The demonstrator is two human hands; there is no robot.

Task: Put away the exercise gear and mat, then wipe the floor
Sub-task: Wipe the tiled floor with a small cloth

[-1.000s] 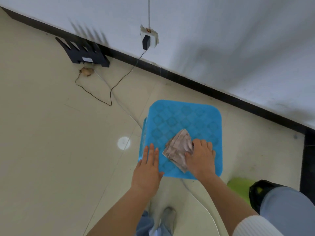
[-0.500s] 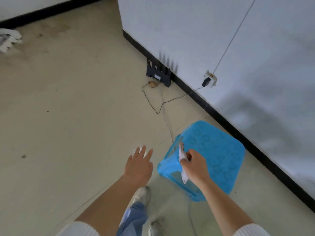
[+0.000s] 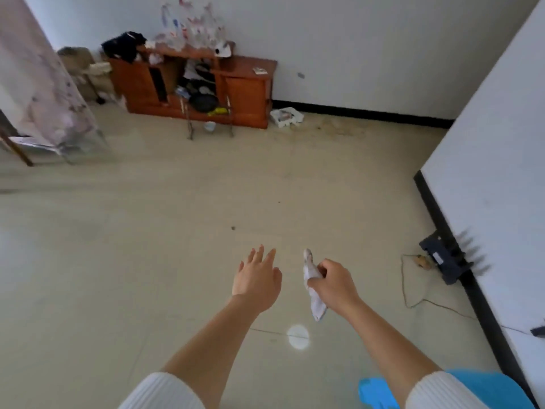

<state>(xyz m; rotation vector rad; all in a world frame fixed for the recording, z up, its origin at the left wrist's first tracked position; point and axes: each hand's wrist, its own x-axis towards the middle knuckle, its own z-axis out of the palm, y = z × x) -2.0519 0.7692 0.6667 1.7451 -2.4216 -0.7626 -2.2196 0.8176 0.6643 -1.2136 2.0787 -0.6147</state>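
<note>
Cloth (image 3: 313, 287) hangs from the right hand (image 3: 336, 283), fingers curled tight around it, low in the frame. Left hand (image 3: 257, 280) reaches out, fingers straight, holding nothing.

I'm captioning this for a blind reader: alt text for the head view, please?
A person's right hand grips a crumpled cloth above a beige floor, the left hand open beside it. A cluttered wooden cabinet stands against the far wall.

A crumpled whitish rag (image 3: 316, 302) hangs in the grip of the right hand (image 3: 334, 283) — one end up, the rest dangling.
</note>
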